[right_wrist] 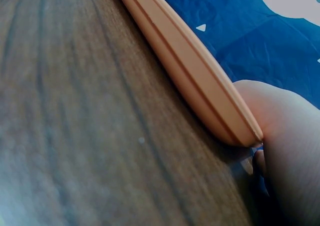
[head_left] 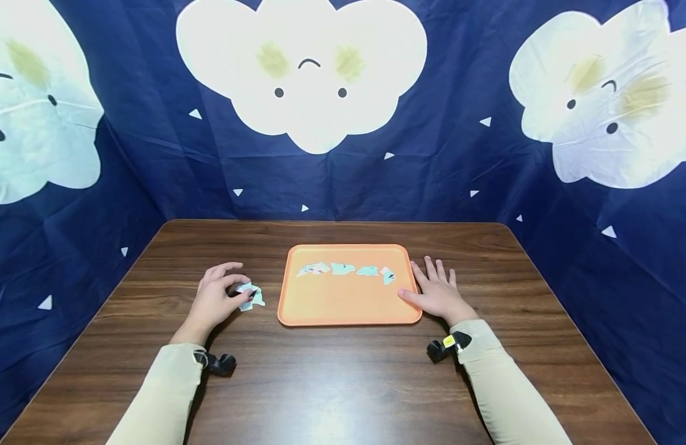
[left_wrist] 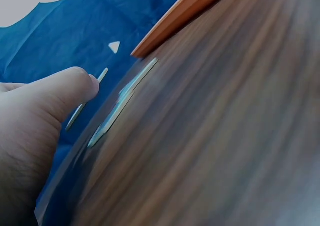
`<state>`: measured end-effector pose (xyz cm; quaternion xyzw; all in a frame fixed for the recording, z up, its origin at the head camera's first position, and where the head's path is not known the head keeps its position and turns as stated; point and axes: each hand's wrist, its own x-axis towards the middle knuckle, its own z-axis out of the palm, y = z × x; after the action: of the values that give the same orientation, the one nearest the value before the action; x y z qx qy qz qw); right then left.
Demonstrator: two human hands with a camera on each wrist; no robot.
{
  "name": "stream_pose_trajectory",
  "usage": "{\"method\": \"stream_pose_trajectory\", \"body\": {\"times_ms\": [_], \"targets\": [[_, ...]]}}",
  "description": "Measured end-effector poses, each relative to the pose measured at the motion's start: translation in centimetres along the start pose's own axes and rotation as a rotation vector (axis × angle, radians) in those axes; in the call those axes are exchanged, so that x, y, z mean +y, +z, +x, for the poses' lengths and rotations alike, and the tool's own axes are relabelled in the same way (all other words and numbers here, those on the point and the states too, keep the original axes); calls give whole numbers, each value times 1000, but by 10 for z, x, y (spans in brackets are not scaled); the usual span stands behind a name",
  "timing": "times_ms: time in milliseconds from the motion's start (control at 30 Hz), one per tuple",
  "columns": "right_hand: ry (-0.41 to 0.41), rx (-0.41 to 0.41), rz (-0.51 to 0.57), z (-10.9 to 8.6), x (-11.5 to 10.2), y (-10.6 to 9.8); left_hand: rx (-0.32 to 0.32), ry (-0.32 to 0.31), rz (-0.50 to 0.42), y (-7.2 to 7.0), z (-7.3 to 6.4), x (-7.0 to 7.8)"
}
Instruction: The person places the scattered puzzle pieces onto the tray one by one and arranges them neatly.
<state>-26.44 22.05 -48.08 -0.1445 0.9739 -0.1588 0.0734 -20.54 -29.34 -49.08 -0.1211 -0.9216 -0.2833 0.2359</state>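
In the head view, the left hand [head_left: 215, 300] has thumb and index finger brought close together over pale-turquoise cut-outs [head_left: 257, 296], which lie at about 3 o'clock from its knuckles. From that pinch the orange tray [head_left: 348, 306] also lies at 3 o'clock, a short gap of wood-grain table [head_left: 332, 383] between; its row of four turquoise pieces [head_left: 342, 268] sits nearer 2 o'clock, along the far half. The left hand is clearly the nearer one to the loose cut-outs. The right hand [head_left: 439, 295] is spread, its thumb over the tray's rim at about 4 o'clock, the other fingers fanned toward 12 beyond the edge.

In the left wrist view, the thumb tip overlaps a held cut-out [left_wrist: 104, 74], seen nearly edge-on and apart from the table, its long axis running from 7 to 1 o'clock. A second cut-out [left_wrist: 120, 106] lies flat on the wood at 4 o'clock from it, almost parallel (the index finger is hidden here, so the far side of the pinch is not visible). The tray corner is at 1 o'clock.

In the right wrist view, the tray edge slants from 11 to 5 o'clock, meeting the hand at its corner; I cannot tell how firmly it presses.
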Motion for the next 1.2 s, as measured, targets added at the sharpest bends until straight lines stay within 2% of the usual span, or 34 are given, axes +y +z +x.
{"method": "stream_pose_trajectory", "body": {"times_ms": [500, 833, 1200], "targets": [[5, -6, -1, 1, -1, 1, -26, 49, -41, 20, 10, 35], [3, -1, 12, 0, -1, 1, -94, 27, -55, 33, 19, 55], [0, 4, 9, -2, 1, 1, -93, 82, -109, 56, 25, 77]]}}
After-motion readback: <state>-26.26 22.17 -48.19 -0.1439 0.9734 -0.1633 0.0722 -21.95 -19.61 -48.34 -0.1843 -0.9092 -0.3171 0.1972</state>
